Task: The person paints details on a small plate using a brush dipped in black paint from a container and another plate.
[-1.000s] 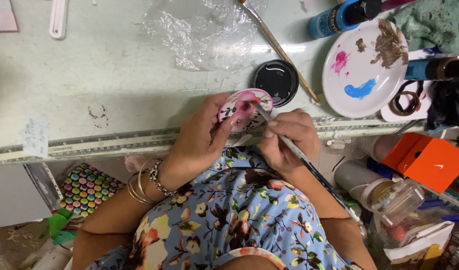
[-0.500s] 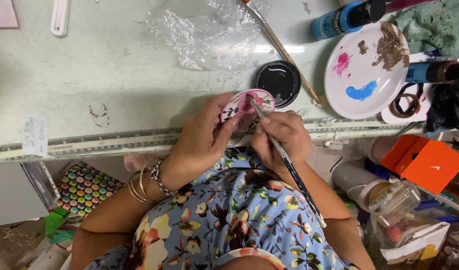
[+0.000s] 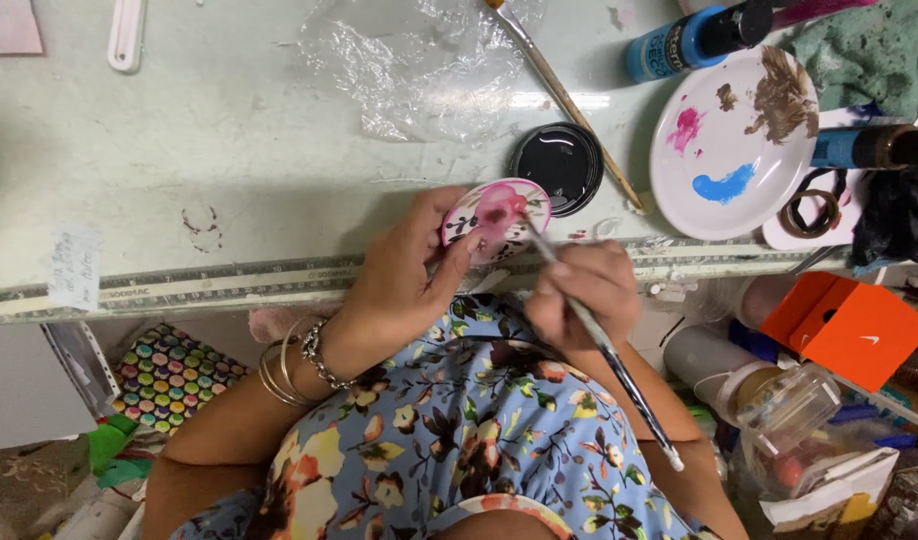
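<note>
While I watch from the head camera, the pale green bench [image 3: 229,150] fills the upper view, its near edge carrying a printed ruler strip. On it, from big to small: a crumpled clear plastic sheet [image 3: 419,65], a white plate [image 3: 734,140] used as a palette with dabs of brown, pink and blue, a blue paint bottle [image 3: 694,38] lying on its side, a round black lid [image 3: 557,167], and a spare brush [image 3: 564,100] lying slantwise past the lid.

My left hand [image 3: 404,280] is curled around a small round disc [image 3: 494,218], thumb and fingers pinching its rim and holding it tilted just over the bench edge, near the lid. My right hand [image 3: 579,300] is closed in a pen grip on a thin brush [image 3: 604,350], its tip touching the disc's face.

Judging progress: the disc already bears a pink flower across most of its face, with dark sprigs on a white ground to the left. That reads to me as well advanced, with fine detail work going on at the bloom. How much more is intended I cannot tell; the lower part of the disc is hidden by my fingers.
</note>
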